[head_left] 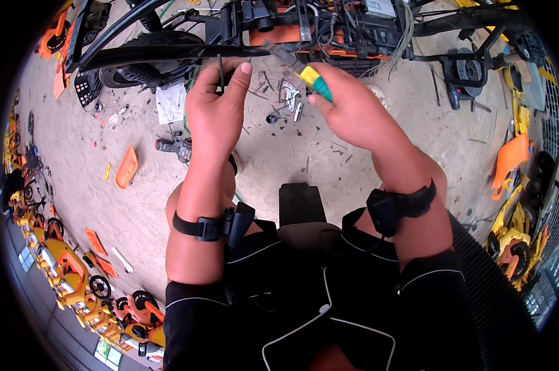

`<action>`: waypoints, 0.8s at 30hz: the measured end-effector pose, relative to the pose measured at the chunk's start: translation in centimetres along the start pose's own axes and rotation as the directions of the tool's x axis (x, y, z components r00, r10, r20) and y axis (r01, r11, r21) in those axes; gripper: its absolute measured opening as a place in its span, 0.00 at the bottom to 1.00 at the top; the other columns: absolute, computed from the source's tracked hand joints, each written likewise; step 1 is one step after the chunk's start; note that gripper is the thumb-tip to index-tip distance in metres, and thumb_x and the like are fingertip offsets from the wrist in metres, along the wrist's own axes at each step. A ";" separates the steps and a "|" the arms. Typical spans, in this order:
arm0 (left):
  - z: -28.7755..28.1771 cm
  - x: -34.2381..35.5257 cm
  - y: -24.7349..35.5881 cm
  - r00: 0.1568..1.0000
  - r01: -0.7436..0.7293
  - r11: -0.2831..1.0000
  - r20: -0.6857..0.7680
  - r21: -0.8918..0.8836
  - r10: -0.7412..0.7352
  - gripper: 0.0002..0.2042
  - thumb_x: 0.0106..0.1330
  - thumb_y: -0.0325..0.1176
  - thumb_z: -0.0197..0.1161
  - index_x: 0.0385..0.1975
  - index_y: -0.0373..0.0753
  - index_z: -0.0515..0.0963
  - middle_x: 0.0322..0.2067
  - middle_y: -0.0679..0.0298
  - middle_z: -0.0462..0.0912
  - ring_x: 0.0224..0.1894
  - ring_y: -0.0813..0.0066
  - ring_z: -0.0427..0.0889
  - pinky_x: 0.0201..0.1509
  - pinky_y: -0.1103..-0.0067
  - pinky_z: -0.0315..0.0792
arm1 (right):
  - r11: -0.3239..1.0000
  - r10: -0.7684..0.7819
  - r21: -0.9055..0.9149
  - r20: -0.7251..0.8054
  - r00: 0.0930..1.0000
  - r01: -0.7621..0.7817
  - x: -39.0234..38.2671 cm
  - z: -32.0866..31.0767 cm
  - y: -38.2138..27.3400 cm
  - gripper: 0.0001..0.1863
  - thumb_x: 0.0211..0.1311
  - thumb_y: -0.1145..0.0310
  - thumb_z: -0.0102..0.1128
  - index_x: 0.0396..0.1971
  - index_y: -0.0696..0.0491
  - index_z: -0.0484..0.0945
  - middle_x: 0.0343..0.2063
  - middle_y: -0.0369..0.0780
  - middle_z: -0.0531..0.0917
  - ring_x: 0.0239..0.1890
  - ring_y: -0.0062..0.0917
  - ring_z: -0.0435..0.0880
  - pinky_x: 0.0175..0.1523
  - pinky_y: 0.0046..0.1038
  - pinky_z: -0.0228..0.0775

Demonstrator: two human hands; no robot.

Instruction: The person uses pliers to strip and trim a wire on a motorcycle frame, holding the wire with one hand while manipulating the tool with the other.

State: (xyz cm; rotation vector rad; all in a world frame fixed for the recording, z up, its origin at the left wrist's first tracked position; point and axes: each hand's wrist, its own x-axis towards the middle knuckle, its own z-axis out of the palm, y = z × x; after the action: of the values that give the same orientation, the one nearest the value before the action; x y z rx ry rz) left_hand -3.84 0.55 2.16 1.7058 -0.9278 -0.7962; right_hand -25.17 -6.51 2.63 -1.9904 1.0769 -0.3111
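Note:
My left hand is raised in front of the black frame tube, fingers curled and thumb pointing up. A short, thin black strip stands upright in its grip; its exact kind is unclear. In my right hand is a hand tool with a yellow and green handle. The tool's grey front end points up and left toward the frame and is blurred, so I cannot make out its kind. A gap separates the two hands, with the floor showing between them.
Across the top lies a vehicle chassis with wiring and a black wheel. Silver bolts and dark scraps litter the concrete. A cordless power tool and an orange plastic part lie at left; another power tool is at right.

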 end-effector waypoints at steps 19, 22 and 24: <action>1.4 -0.4 0.6 0.998 0.026 0.994 0.055 -0.103 -0.021 0.10 0.72 0.33 0.67 0.43 0.32 0.82 0.35 0.68 0.84 0.38 0.85 0.78 0.43 0.85 0.71 | 0.932 0.123 0.321 0.158 0.980 -0.169 0.3 1.9 -2.5 0.23 0.68 0.66 0.61 0.59 0.58 0.69 0.47 0.54 0.81 0.50 0.51 0.81 0.54 0.43 0.73; 1.4 -0.3 0.7 0.999 0.032 0.994 0.034 -0.102 -0.028 0.08 0.71 0.31 0.68 0.41 0.32 0.83 0.32 0.68 0.85 0.35 0.86 0.77 0.41 0.85 0.72 | 0.948 0.106 0.284 0.148 0.983 -0.145 0.3 2.3 -2.4 0.24 0.68 0.67 0.61 0.61 0.59 0.68 0.51 0.55 0.80 0.54 0.51 0.80 0.57 0.43 0.72; 1.4 -0.3 0.7 0.999 0.044 0.995 0.027 -0.087 -0.041 0.07 0.70 0.30 0.69 0.39 0.31 0.84 0.31 0.68 0.86 0.33 0.86 0.77 0.39 0.84 0.73 | 0.963 0.089 0.240 0.135 0.987 -0.120 0.4 2.5 -2.3 0.25 0.68 0.67 0.61 0.61 0.60 0.68 0.53 0.55 0.79 0.56 0.52 0.78 0.59 0.44 0.71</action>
State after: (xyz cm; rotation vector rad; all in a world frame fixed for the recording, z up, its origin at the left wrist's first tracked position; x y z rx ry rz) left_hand -5.34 0.07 2.50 1.6473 -0.8633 -0.8757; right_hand -22.20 -4.76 2.77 -1.7021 1.0081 -0.2497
